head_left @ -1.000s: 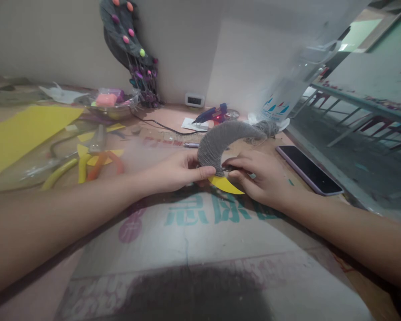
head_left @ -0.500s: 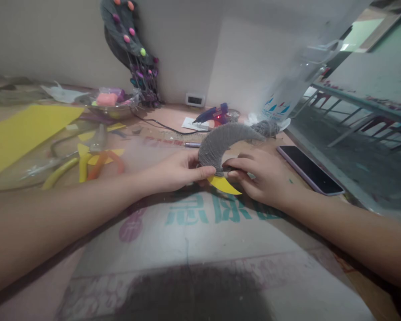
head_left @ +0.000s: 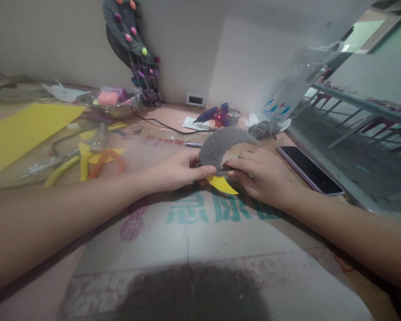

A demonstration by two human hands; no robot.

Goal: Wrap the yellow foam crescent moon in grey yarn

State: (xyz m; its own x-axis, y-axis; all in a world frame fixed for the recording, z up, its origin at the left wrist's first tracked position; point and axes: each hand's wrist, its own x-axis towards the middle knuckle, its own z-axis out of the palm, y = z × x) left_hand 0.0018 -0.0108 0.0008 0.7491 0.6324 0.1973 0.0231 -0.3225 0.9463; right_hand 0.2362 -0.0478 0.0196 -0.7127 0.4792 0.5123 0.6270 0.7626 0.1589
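Note:
A crescent of yellow card [head_left: 223,184] is wound with grey yarn [head_left: 217,148] over most of its length, and its near tip is bare yellow. My left hand [head_left: 177,171] grips it at the lower left, thumb on top and fingers underneath. At the crescent's inner edge, beside the bare tip, my right hand [head_left: 262,176] is closed in a pinch on the yarn; the strand between its fingertips is mostly hidden. Behind the right hand lies a skein of grey yarn [head_left: 264,129].
A phone [head_left: 310,170] lies at right near the table edge. Behind are a glue gun [head_left: 214,114] with a lit red light, a pen [head_left: 194,144] and a small clock [head_left: 196,99]. Pliers [head_left: 83,165], yellow card sheet [head_left: 23,133] and bowl [head_left: 115,109] are at left. Cardboard [head_left: 194,249] covers the front.
The crescent has tilted slightly, its far tip now lower and partly behind my right hand. My right fingers have shifted a little at the inner edge. My left hand keeps its grip.

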